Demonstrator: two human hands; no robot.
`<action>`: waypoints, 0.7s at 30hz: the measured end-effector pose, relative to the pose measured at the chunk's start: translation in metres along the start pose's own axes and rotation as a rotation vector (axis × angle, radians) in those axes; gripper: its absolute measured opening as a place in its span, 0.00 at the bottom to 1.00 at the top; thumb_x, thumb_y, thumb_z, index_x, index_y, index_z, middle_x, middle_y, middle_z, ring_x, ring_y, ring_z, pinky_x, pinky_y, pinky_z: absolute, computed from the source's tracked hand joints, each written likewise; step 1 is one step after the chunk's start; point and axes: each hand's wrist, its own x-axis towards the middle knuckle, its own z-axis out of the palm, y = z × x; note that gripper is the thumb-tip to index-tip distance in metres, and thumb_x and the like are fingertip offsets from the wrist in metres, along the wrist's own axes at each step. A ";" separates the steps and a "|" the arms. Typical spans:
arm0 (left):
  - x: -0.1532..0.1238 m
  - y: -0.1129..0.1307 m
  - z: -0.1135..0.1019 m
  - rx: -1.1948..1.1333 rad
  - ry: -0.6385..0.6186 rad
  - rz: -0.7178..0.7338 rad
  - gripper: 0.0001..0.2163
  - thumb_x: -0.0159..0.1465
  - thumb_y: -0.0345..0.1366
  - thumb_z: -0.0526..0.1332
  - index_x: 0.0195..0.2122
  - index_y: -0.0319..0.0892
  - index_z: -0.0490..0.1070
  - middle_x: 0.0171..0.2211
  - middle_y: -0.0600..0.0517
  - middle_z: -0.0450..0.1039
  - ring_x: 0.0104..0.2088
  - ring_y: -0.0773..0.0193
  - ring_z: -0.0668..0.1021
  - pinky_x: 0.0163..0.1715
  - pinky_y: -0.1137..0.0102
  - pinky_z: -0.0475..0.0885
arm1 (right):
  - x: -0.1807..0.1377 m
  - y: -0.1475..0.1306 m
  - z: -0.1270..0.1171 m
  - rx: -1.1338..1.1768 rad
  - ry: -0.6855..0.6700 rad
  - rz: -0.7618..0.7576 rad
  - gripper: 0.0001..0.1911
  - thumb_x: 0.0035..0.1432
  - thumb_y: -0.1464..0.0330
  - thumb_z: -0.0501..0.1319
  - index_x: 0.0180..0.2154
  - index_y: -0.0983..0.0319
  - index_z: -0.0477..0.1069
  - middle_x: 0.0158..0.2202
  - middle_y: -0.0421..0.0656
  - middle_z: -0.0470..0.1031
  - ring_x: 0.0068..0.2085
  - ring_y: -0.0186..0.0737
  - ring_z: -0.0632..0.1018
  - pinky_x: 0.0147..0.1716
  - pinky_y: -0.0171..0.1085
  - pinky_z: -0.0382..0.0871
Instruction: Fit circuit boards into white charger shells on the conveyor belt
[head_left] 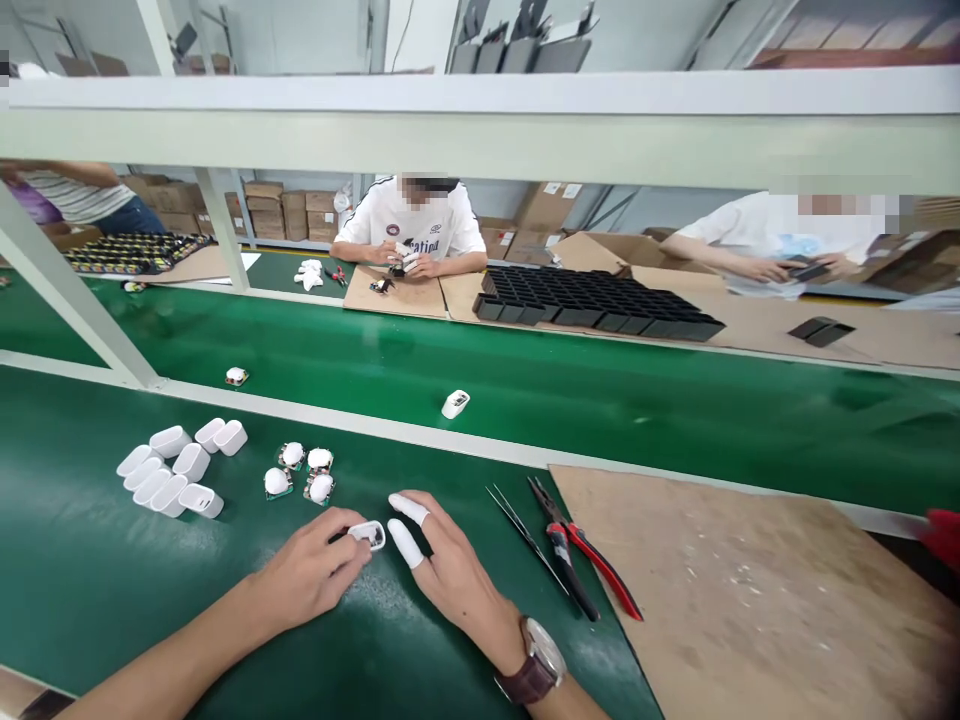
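My left hand [326, 562] is closed on a small white plastic housing [377, 535], its open end facing right with dark parts showing inside. Just right of it, my right hand [442, 560] has white finger cots on two fingers, held apart with nothing between them. Past my left hand lie several small circuit boards with white domes [320, 488]. Farther left stands a group of white oval housings [191, 462], most with their open ends up. Tweezers [529, 540] and red-and-black pliers [574, 550] lie to the right of my right hand.
A cardboard sheet [757, 590] covers the right of the bench. Beyond a pale rail, the green belt [337, 350] carries a white housing [455, 404] and a domed board [236, 376]. Co-workers sit across, near rows of black cases [600, 300]. A metal post [75, 270] rises at left.
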 end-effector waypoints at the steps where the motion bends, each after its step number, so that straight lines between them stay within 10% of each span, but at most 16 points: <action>1: 0.001 0.002 0.000 0.005 0.017 0.011 0.05 0.73 0.26 0.59 0.44 0.43 0.71 0.49 0.44 0.75 0.44 0.60 0.80 0.44 0.67 0.77 | 0.001 0.002 -0.001 -0.003 0.018 -0.016 0.17 0.75 0.68 0.56 0.62 0.57 0.66 0.56 0.51 0.76 0.55 0.48 0.80 0.55 0.49 0.80; 8: 0.040 -0.006 -0.018 0.107 -0.165 -0.062 0.05 0.68 0.28 0.62 0.36 0.44 0.72 0.40 0.50 0.77 0.38 0.64 0.80 0.39 0.72 0.76 | 0.001 0.027 0.002 -0.078 0.126 -0.049 0.15 0.75 0.68 0.55 0.60 0.57 0.69 0.54 0.50 0.77 0.52 0.48 0.81 0.52 0.47 0.81; 15: 0.143 -0.140 -0.093 0.401 -0.014 -0.471 0.04 0.67 0.28 0.63 0.34 0.40 0.74 0.42 0.46 0.77 0.45 0.56 0.81 0.48 0.62 0.76 | -0.003 0.042 0.015 -0.166 0.120 -0.100 0.14 0.74 0.68 0.57 0.58 0.57 0.69 0.53 0.51 0.77 0.53 0.51 0.81 0.50 0.51 0.81; 21: 0.114 -0.207 -0.126 0.450 -0.096 -0.599 0.17 0.65 0.43 0.71 0.50 0.40 0.76 0.50 0.45 0.78 0.52 0.52 0.79 0.53 0.55 0.75 | -0.005 0.041 0.013 -0.200 0.042 -0.065 0.18 0.73 0.68 0.57 0.62 0.56 0.66 0.55 0.51 0.75 0.53 0.51 0.79 0.50 0.52 0.80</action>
